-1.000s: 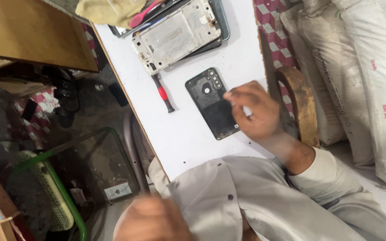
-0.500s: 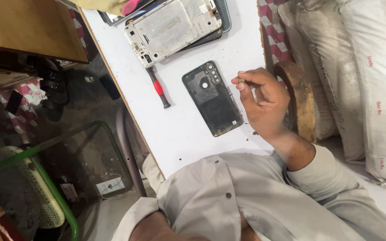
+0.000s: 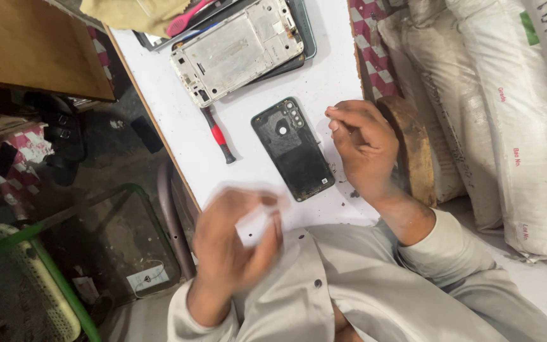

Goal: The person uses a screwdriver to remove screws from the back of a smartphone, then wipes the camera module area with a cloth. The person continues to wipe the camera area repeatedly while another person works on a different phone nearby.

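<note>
On the white counter (image 3: 324,76) our right hand (image 3: 362,142) pinches its fingers (image 3: 335,118) beside the black back cover (image 3: 294,149); our blurred left hand (image 3: 232,247) curls around something white, unclear.

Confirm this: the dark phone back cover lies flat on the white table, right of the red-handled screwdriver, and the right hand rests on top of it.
Not quite. In the head view the right hand is beside the dark phone back cover, off its right edge, fingers pinched above the white table, not on top of it. The rest holds: the cover lies flat, right of the red-handled screwdriver.
</note>
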